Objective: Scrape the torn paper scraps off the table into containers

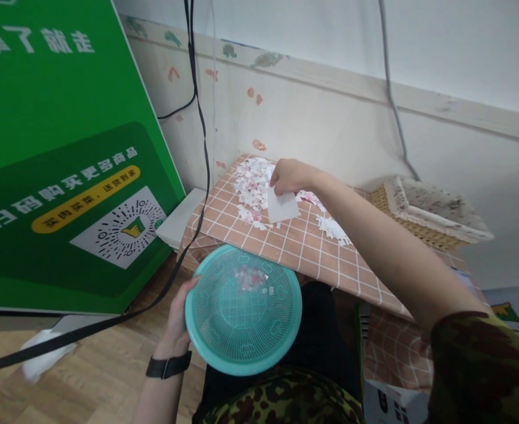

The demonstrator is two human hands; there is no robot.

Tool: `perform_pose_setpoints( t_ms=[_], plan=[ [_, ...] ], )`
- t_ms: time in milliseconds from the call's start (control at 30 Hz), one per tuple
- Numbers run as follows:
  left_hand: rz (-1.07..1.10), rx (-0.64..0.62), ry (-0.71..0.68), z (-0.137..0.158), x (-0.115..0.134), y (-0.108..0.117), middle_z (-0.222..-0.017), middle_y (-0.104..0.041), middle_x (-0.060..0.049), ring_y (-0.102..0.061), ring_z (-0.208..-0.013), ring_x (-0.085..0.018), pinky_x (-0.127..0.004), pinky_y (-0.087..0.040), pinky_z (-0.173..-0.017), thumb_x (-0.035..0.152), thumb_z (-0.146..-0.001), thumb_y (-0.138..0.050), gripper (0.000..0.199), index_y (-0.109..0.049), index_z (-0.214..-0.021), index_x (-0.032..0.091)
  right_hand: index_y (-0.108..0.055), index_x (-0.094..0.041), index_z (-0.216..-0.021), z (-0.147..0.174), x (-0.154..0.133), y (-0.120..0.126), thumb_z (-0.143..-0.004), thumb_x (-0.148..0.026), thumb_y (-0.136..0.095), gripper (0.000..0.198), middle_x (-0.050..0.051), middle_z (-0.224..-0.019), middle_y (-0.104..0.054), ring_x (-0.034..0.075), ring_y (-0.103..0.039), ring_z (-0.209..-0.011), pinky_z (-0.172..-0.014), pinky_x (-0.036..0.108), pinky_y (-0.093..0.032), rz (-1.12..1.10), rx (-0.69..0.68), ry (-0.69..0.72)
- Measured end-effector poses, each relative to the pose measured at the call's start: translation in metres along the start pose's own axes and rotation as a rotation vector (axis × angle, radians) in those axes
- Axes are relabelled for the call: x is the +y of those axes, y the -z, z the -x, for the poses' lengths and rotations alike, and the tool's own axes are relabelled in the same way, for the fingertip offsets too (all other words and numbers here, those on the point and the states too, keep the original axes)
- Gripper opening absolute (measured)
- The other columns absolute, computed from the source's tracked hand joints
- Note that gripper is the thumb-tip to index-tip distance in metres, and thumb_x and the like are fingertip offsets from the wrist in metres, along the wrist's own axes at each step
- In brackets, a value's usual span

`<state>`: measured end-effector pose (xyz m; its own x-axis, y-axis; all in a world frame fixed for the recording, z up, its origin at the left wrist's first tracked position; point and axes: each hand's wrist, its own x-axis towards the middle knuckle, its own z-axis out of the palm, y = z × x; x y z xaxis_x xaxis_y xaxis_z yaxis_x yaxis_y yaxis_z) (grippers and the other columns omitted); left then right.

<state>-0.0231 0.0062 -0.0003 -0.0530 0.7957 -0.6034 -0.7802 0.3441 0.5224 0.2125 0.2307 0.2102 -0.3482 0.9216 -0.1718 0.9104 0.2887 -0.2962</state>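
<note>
My left hand [183,313] grips the left rim of a round turquoise plastic colander [242,347], tilted just below the table's front edge. A small heap of paper scraps [251,278] lies inside it. Over the table, my right hand [292,175] is closed on a white card [283,206], whose lower part shows beneath the fingers. Right by the card is a big pile of white and pinkish paper scraps [250,184] on the checked tablecloth. A smaller cluster of white scraps [333,229] sits under my right forearm, and a few pink ones are partly hidden behind it.
A lined wicker basket [422,221] stands at the table's right end against the wall. To the left rises a large green panel [56,135] with white lettering. A black strap [202,141] hangs down in front of the table's left corner.
</note>
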Motion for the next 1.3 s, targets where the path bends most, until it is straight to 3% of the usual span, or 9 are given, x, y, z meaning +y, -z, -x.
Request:
perform_pose_setpoints(
  t_ms=[367,533,600,700,833,933,1067,1200,1300],
  plan=[
    [0.012,0.04,0.016,-0.001,0.001,0.0,-0.067,-0.073,-0.004,-0.065,-0.056,-0.016,-0.026,-0.055,-0.058,0.022,-0.064,-0.081,0.018,-0.074,-0.077,0.012,-0.079,-0.014,-0.078,0.006,0.014,0.004,-0.054,-0.004,-0.073,0.027,0.009,-0.065,-0.068,0.03,-0.067,-0.074,-0.064,0.039,-0.054,0.061,-0.002,0.04],
    [0.008,0.05,0.015,-0.001,0.001,-0.001,-0.065,-0.073,-0.004,-0.065,-0.053,-0.016,-0.026,-0.055,-0.055,0.023,-0.062,-0.082,0.018,-0.074,-0.074,0.012,-0.079,-0.014,-0.097,0.026,0.02,0.003,-0.062,-0.009,-0.07,0.037,0.011,-0.087,-0.074,0.03,-0.067,-0.088,-0.078,0.04,-0.052,0.084,0.081,0.064],
    [0.01,0.047,0.01,-0.001,0.001,-0.001,-0.064,-0.072,-0.004,-0.064,-0.052,-0.016,-0.026,-0.054,-0.054,0.023,-0.062,-0.082,0.018,-0.074,-0.074,0.013,-0.077,-0.015,-0.108,0.051,0.02,-0.01,-0.068,-0.013,-0.066,0.041,0.011,-0.098,-0.075,0.03,-0.067,-0.095,-0.085,0.041,-0.051,0.073,0.19,0.089],
    [0.011,0.03,0.016,-0.002,0.0,0.0,-0.065,-0.072,-0.003,-0.064,-0.053,-0.016,-0.026,-0.054,-0.054,0.024,-0.063,-0.082,0.018,-0.074,-0.076,0.013,-0.069,-0.018,-0.125,0.1,0.016,-0.044,-0.082,-0.025,-0.056,0.045,0.012,-0.102,-0.075,0.031,-0.068,-0.093,-0.085,0.046,-0.05,-0.01,0.456,-0.047],
    [0.017,0.048,-0.001,-0.002,-0.002,0.002,-0.065,-0.072,-0.002,-0.065,-0.055,-0.016,-0.026,-0.055,-0.055,0.022,-0.063,-0.081,0.017,-0.073,-0.075,0.013,-0.059,-0.018,-0.138,0.147,0.004,-0.093,-0.089,-0.038,-0.049,0.054,0.017,-0.107,-0.074,0.033,-0.069,-0.086,-0.079,0.048,-0.051,-0.152,0.558,-0.226],
    [0.017,0.052,0.019,-0.002,-0.001,0.002,-0.065,-0.072,-0.002,-0.065,-0.054,-0.016,-0.026,-0.055,-0.054,0.022,-0.063,-0.082,0.017,-0.072,-0.075,0.013,-0.057,-0.019,-0.139,0.151,0.003,-0.12,-0.091,-0.038,-0.046,0.053,0.017,-0.119,-0.07,0.033,-0.069,-0.095,-0.084,0.047,-0.051,-0.261,0.569,-0.239],
    [0.01,0.025,0.057,0.0,0.001,0.0,-0.07,-0.074,-0.003,-0.068,-0.057,-0.019,-0.029,-0.057,-0.056,0.022,-0.064,-0.081,0.02,-0.073,-0.08,0.013,-0.059,-0.021,-0.137,0.141,0.026,-0.142,-0.09,-0.04,-0.049,0.052,0.014,-0.126,-0.068,0.032,-0.067,-0.106,-0.091,0.048,-0.051,-0.392,0.644,-0.3],
    [0.0,0.042,0.054,0.001,0.002,-0.001,-0.071,-0.075,-0.004,-0.068,-0.056,-0.02,-0.031,-0.058,-0.057,0.023,-0.064,-0.08,0.02,-0.072,-0.08,0.013,-0.064,-0.014,-0.13,0.141,0.061,-0.146,-0.086,-0.041,-0.054,0.053,0.016,-0.124,-0.069,0.033,-0.065,-0.112,-0.097,0.048,-0.048,-0.438,0.85,-0.38],
    [0.002,0.043,0.031,0.002,0.002,-0.001,-0.068,-0.074,-0.003,-0.067,-0.055,-0.019,-0.029,-0.057,-0.056,0.023,-0.064,-0.08,0.019,-0.071,-0.078,0.014,-0.066,-0.014,-0.129,0.149,0.081,-0.139,-0.086,-0.041,-0.053,0.052,0.017,-0.121,-0.07,0.034,-0.066,-0.108,-0.094,0.049,-0.048,-0.369,0.917,-0.443]
  ],
)
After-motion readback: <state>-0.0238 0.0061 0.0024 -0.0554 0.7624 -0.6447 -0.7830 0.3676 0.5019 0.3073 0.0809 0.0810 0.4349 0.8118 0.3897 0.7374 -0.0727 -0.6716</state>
